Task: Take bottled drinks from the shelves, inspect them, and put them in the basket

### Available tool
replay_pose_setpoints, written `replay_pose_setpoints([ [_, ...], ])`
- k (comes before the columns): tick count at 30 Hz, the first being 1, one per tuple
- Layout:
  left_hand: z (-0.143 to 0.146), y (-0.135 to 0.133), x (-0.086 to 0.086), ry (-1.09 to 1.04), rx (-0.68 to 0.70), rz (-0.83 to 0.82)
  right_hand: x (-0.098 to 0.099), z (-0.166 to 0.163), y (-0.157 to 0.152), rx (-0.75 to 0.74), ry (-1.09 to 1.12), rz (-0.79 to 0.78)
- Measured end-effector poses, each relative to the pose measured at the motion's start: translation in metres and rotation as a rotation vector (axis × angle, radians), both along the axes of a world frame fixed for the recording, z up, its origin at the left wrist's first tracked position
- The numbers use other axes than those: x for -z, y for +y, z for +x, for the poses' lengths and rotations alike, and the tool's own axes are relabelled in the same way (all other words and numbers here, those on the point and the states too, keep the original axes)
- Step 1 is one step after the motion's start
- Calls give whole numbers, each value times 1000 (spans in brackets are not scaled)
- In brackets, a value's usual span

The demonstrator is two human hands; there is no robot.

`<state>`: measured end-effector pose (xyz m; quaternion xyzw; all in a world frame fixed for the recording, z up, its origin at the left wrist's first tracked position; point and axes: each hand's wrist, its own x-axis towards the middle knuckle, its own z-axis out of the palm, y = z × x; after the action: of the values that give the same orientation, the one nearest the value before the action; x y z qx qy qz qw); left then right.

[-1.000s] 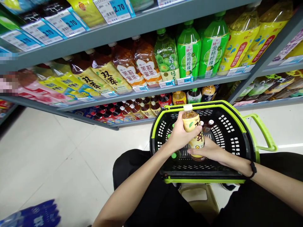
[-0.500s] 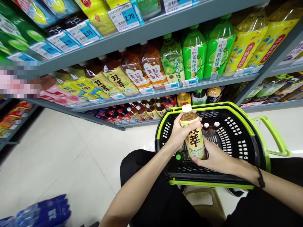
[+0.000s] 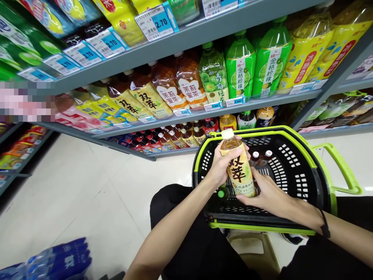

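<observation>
A drink bottle [image 3: 239, 175] with a pale yellow label and a white cap is held between both hands, leaning slightly left at the top. My left hand [image 3: 223, 163] wraps its upper part, thumb across the label. Around the bottle's lower right side closes my right hand [image 3: 266, 192], with the thumb near its base. Below the bottle is a black shopping basket [image 3: 309, 210] with lime-green trim. Inside lie a green-capped bottle [image 3: 222, 193], partly hidden by the held one, and two dark bottles [image 3: 260, 157] with white caps.
Shelves of bottled drinks [image 3: 186, 87] stand in front, with price tags [image 3: 159, 22] along their edges. The basket's green handle [image 3: 339, 167] sticks out right. A blue-wrapped pack of bottles [image 3: 68, 258] sits on the floor at lower left. Between my black-clad legs is a beige stool [image 3: 256, 252].
The bottle has tilted a little further, its cap shifting left and its base slightly right. Both hands keep their hold. The whole view has moved slightly.
</observation>
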<state>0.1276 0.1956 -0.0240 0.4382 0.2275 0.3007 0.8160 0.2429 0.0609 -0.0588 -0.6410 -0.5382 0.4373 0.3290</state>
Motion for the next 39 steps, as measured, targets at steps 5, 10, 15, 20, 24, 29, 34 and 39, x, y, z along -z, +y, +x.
replay_pose_setpoints([
  [5, 1, 0, 1, -10, -19, 8, -5, 1, 2, -3, -4, -9],
  [10, 4, -4, -1, 19, -78, -3, -2, 1, 4, -23, 16, 0],
  [15, 9, -9, 3, 91, -185, 36, 2, -2, 6, 7, 29, -9],
  [20, 12, -10, 11, 201, -253, 138, 13, -3, 10, 74, 139, -24],
  [24, 10, -9, 10, 204, -179, 217, 22, -1, 16, 150, 362, -50],
  [29, 5, -3, 3, 178, -138, 308, 13, 3, 18, 202, 536, -173],
  [34, 1, 1, 0, 182, -118, 401, 7, 3, 14, 223, 685, -162],
  [39, -1, 3, 2, 188, -98, 400, 3, 0, 17, 216, 819, -335],
])
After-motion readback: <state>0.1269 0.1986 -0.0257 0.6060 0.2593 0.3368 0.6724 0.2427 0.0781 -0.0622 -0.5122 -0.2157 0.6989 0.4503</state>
